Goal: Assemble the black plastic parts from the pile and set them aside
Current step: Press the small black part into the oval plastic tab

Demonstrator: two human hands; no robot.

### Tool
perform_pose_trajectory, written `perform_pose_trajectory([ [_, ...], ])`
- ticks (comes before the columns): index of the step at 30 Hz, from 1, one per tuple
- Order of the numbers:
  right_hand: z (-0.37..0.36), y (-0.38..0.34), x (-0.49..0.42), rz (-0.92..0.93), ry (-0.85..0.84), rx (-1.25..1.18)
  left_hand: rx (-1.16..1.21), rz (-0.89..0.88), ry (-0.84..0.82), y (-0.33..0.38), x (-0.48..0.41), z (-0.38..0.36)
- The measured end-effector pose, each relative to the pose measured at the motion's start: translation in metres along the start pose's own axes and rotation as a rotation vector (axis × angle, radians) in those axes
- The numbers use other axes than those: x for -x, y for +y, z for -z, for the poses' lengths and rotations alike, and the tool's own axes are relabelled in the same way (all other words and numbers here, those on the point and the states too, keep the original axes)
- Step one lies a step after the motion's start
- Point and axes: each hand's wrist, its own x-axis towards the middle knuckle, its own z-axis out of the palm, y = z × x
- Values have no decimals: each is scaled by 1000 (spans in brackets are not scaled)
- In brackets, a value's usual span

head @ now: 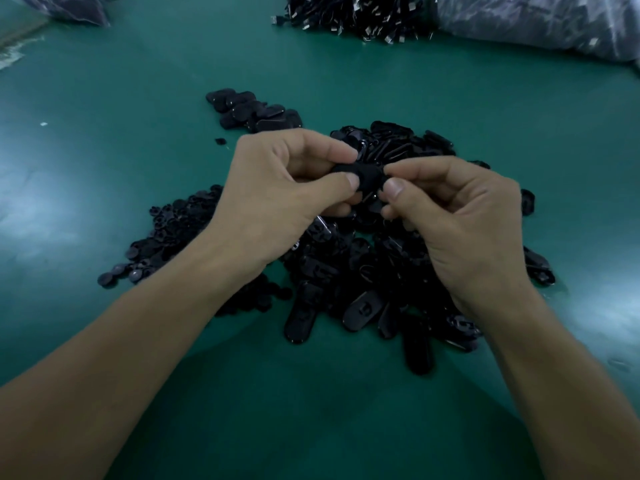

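Observation:
A black plastic part [367,175] is held above the middle of the table. My left hand [284,188] pinches its left end between thumb and forefinger. My right hand [460,220] pinches its right end the same way. Beneath both hands lies a big pile of oval black plastic parts [374,278]. To its left sits a heap of small round black pieces [166,244]. Beyond my left hand, a small group of oval black parts [254,110] lies apart from the pile.
The table has a green mat [311,410]. At the far edge lies a heap of black cables with metal plugs [360,15]. A clear plastic bag [554,22] is at the far right, another bag [65,8] at the far left.

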Motion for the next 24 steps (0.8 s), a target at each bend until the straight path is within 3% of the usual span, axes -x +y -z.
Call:
perform_pose_trajectory([
  [13, 5, 3, 1, -41, -14, -143, 192, 93, -108, 4, 2, 2],
  [24, 4, 4, 1, 34, 14, 8, 64, 96, -165, 1, -1, 5],
])
